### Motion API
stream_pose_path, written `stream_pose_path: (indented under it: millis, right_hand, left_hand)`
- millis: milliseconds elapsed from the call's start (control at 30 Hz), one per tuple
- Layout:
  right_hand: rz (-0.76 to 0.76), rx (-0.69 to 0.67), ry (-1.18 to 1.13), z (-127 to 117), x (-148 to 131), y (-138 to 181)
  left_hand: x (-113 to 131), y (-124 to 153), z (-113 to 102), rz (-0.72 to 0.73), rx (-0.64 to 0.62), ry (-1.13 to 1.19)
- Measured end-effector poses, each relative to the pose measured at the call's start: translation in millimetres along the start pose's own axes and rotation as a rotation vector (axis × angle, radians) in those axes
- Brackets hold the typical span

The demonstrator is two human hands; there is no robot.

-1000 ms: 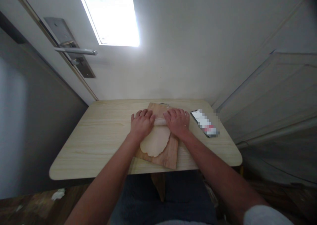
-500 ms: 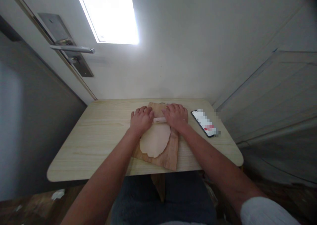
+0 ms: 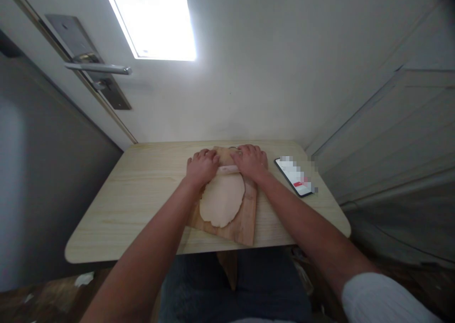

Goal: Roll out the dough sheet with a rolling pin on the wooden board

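A flat, uneven round of pale dough (image 3: 222, 200) lies on a wooden cutting board (image 3: 246, 228). Across the dough's far edge rests a light rolling pin (image 3: 228, 170), of which only the middle shows. My left hand (image 3: 203, 166) is closed over the pin's left end, and my right hand (image 3: 250, 161) is closed over its right end. Both hands hide the ends of the pin. Part of a metal ring (image 3: 233, 147) shows at the board's far end.
The board lies on a small light wood table (image 3: 142, 195). To the right of my right hand is a phone (image 3: 293, 177) with its screen lit. Behind the table stands a pale door (image 3: 249, 95) with a metal lever handle (image 3: 99, 68) at upper left.
The rolling pin and both hands have shifted slightly away from me, toward the dough's far edge, and more of the dough shows. The camera view has moved a little.
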State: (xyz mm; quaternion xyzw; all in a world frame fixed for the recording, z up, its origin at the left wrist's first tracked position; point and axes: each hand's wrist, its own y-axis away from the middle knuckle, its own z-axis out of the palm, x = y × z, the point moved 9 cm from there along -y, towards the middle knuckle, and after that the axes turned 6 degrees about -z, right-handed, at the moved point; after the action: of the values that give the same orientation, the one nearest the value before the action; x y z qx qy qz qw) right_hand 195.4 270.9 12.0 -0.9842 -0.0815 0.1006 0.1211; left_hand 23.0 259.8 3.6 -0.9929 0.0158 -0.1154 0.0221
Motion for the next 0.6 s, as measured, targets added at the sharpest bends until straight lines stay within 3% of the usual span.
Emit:
stream_pose_path:
  millis: [433, 600]
  right_hand:
    - [0.037, -0.078, -0.022, 13.7, 6.5, -25.2]
    - [0.031, -0.075, -0.016, 12.8, 5.3, -21.9]
  left_hand:
    - [-7.5, -25.5, 0.5, -0.073, -0.022, -0.016]
    - [-5.9, -21.2, 0.3, -0.054, 0.000, -0.011]
